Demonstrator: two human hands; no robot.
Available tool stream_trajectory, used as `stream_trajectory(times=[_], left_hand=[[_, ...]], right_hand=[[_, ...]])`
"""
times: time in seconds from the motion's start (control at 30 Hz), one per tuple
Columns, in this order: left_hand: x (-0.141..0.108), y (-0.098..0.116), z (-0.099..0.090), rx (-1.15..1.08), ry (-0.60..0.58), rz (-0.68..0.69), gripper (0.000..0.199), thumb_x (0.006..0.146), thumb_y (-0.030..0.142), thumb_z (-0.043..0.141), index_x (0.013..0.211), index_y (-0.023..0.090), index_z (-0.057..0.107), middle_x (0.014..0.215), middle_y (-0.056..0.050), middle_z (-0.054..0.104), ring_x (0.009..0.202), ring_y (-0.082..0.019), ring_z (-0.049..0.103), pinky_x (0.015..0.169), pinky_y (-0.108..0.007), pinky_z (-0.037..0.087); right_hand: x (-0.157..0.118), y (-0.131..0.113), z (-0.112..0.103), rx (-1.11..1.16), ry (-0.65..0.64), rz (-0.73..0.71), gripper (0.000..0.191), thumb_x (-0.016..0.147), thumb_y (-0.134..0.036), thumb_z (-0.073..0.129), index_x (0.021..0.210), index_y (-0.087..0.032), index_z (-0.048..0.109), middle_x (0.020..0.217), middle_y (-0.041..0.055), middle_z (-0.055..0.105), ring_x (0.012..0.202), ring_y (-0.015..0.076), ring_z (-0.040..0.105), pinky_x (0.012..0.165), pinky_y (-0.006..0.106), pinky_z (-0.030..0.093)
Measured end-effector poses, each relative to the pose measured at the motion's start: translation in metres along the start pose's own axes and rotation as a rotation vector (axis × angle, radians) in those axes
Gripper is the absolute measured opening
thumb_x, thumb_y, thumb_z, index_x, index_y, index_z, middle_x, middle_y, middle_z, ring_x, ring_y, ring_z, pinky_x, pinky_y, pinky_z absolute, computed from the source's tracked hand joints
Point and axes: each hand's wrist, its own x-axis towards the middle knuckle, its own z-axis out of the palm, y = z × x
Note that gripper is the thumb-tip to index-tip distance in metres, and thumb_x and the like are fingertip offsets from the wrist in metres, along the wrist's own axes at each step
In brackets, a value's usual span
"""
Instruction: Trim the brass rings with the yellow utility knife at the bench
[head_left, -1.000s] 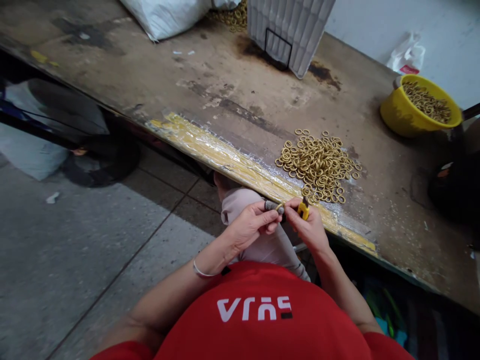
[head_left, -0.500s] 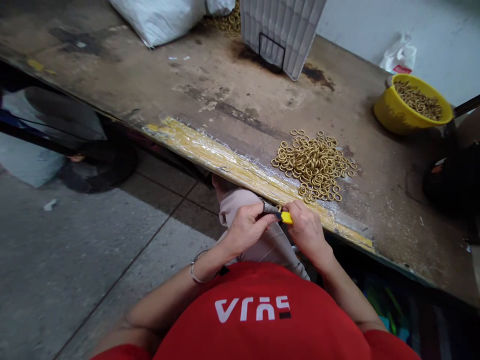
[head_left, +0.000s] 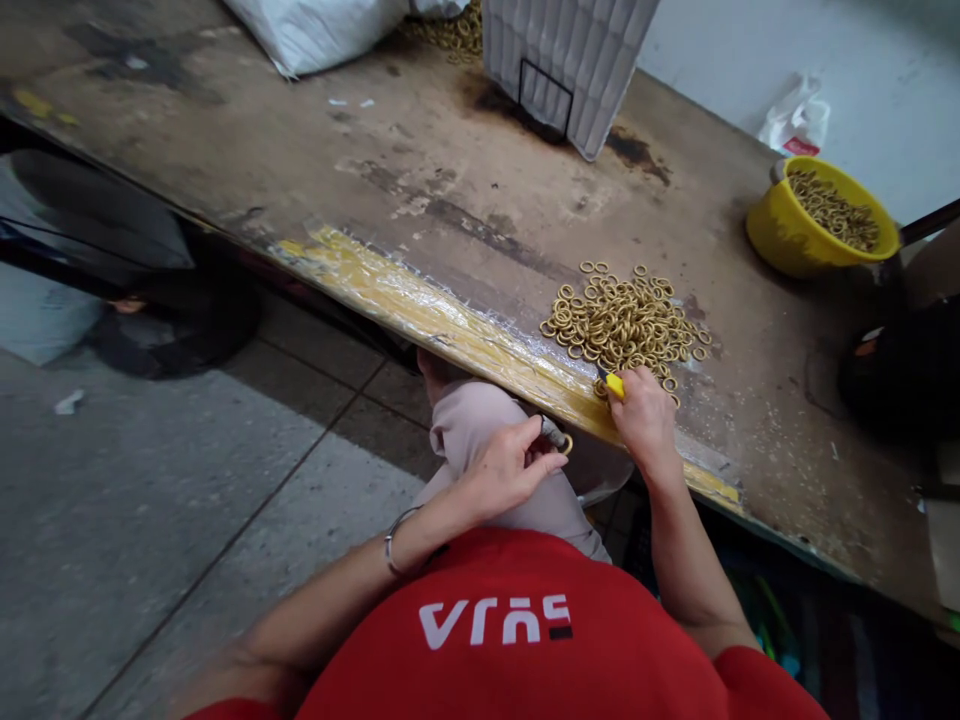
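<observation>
My left hand (head_left: 504, 472) is closed, thumb and forefinger pinching a gold-coloured ring (head_left: 568, 445) just off the table's front edge, above my leg. A grey wrapping covers that forefinger's tip. Over the taped edge, my right hand (head_left: 646, 418) grips a small yellow-handled knife (head_left: 615, 385). Its dark blade points up and left, at the near side of a pile of gold-coloured rings (head_left: 626, 315). Fingers of the right hand hide part of the handle and some rings.
A yellow bucket (head_left: 780, 232) of rings stands at the right of the worn table (head_left: 465, 170). Farther back are a ribbed grey panel (head_left: 570, 60) on a black stand, a white sack (head_left: 322, 35) and more rings (head_left: 454, 35). Yellow tape (head_left: 420, 300) covers the front edge.
My right hand has moved away from the left, up and right toward the ring pile, taking the knife along. The left hand has dropped slightly, and its ring now shows more clearly.
</observation>
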Motion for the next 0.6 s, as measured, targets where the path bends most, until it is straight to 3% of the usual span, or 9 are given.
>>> stream_trajectory(times=[0.13,0.33,0.5,0.6], left_hand=[[0.0,-0.011,-0.003,0.093,-0.056,0.029,0.028,0.088,0.036,0.069,0.074,0.02,0.053,0.068,0.003,0.055,0.062,-0.015,0.051,0.058,-0.026,0.038],[0.006,-0.026,0.0,0.159,0.021,0.062,0.033,0.091,0.03,0.063,0.065,0.02,0.047,0.065,0.003,0.051,0.061,-0.014,0.047,0.058,-0.026,0.035],[0.005,-0.025,0.006,0.135,0.0,-0.024,0.016,0.091,0.023,0.062,0.08,0.021,0.05,0.074,0.001,0.064,0.066,-0.017,0.06,0.062,-0.027,0.042],[0.004,-0.023,0.007,0.139,-0.049,0.061,0.015,0.092,0.022,0.06,0.08,0.02,0.051,0.1,-0.008,0.072,0.087,-0.023,0.068,0.076,-0.034,0.051]], right_hand=[[0.006,-0.002,0.004,-0.049,-0.056,-0.001,0.018,0.095,-0.019,0.053,0.103,-0.017,0.069,0.104,0.0104,0.064,0.081,0.0202,0.059,0.064,0.031,0.032],[0.009,0.005,0.009,0.025,-0.063,-0.041,0.017,0.095,-0.022,0.051,0.101,-0.016,0.066,0.1,0.0106,0.065,0.083,0.0215,0.058,0.067,0.03,0.034],[0.01,0.012,0.012,0.39,0.048,-0.095,0.026,0.092,-0.021,0.047,0.106,-0.016,0.068,0.101,0.0116,0.067,0.091,0.0231,0.061,0.081,0.032,0.043],[0.01,0.012,0.011,0.704,0.067,-0.041,0.024,0.091,-0.029,0.049,0.098,-0.018,0.07,0.087,0.0053,0.065,0.078,0.0189,0.059,0.074,0.031,0.045]])
